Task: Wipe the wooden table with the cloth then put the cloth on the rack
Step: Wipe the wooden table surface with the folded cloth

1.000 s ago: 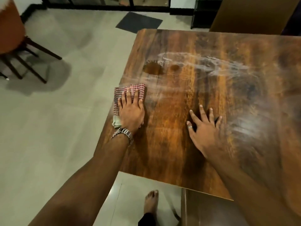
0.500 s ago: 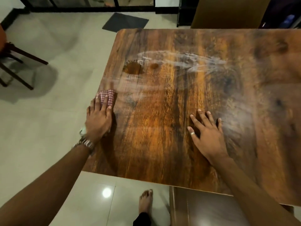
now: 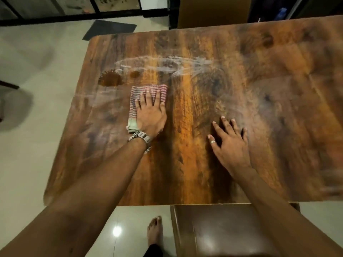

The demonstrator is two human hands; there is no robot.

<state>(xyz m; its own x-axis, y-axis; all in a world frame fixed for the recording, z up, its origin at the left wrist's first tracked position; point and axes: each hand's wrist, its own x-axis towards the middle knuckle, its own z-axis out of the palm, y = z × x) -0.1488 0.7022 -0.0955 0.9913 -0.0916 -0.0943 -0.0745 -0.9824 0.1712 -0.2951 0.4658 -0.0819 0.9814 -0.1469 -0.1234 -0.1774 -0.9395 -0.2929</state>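
**Left hand flat on the cloth, right hand resting on the wood**

The folded red-and-white striped cloth (image 3: 148, 93), with a pale green edge at its near end, lies on the left half of the brown wooden worktop (image 3: 241, 101). The left hand (image 3: 150, 113) presses on it from above with flat, spread fingers; the grip is open, nothing is closed around the fabric, and the cloth shows past the fingertips and along the left side of the palm. A silver metal watch (image 3: 142, 137) sits on this wrist.

Just beyond the cloth, to its left, there are a larger dark round wet spot (image 3: 110, 80) and a smaller one (image 3: 135, 74). Behind them a whitish smeared streak (image 3: 167, 64) runs across the wood.

The right hand (image 3: 231, 145) lies apart from the cloth, palm down on the worktop, fingers spread, holding nothing. It has a silver ring (image 3: 212, 142) on one finger.

Below the near edge of the worktop are a dark brown chair seat (image 3: 222, 232) and a bare foot (image 3: 155, 230) on the pale tiled floor (image 3: 27, 145).
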